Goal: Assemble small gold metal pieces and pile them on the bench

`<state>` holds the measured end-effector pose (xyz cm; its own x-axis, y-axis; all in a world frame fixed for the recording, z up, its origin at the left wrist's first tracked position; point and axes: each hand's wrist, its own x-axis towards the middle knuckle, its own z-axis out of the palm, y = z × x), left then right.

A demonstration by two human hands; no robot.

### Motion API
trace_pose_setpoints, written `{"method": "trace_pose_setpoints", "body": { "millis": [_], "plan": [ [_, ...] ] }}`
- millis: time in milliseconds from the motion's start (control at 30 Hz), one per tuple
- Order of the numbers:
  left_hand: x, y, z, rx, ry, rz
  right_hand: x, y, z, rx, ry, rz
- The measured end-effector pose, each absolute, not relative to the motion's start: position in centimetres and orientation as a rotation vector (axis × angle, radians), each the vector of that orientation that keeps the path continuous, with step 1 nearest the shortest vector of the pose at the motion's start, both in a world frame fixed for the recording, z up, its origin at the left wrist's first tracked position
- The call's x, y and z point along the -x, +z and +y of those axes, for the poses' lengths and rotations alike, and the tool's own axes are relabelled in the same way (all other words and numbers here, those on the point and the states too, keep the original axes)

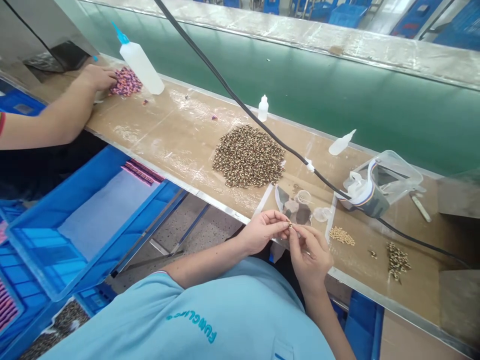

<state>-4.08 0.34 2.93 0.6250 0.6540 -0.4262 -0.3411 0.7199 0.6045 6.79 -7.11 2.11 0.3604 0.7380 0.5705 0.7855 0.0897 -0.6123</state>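
Observation:
My left hand [264,232] and my right hand [311,252] meet at the table's front edge, fingertips pinched together. Between them is a tiny dark and gold piece [290,225], mostly covered by the fingers; its exact kind is too small to tell. Just beyond my fingers lie a clear round lid [303,196] and a small clear dish [321,214]. To the right of my right hand is a little heap of gold beads [341,236]. Farther right sits a small pile of dark and gold pieces [398,261]. A large heap of similar pieces [248,156] lies ahead to the left.
A black cable [225,82] hangs across the view. Small white bottles [263,109], a large squeeze bottle [144,67] and a clear plastic box [403,172] stand along the back. At left, a co-worker's hand [98,77] touches pink and purple pieces [126,82]. Blue crates [95,200] sit below left.

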Motion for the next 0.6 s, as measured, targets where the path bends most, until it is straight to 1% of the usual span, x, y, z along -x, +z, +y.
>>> {"method": "trace_pose_setpoints", "body": {
  "millis": [167,233,467,600],
  "plan": [
    [3.97,2.63,0.09,-0.582,0.606,0.693,-7.42,1.80,-7.31,1.631,-0.325,-1.568],
    [3.92,2.46,0.05,-0.591,0.606,0.691,-7.58,1.75,-7.41,1.627,-0.370,-1.590],
    [3.61,2.24,-0.14,-0.619,0.608,0.693,-7.88,1.39,-8.00,1.613,-0.320,-1.572],
    [3.68,2.29,-0.19,-0.686,0.618,0.707,-7.78,1.44,-8.07,1.657,-0.197,-1.510]
  ]
}}
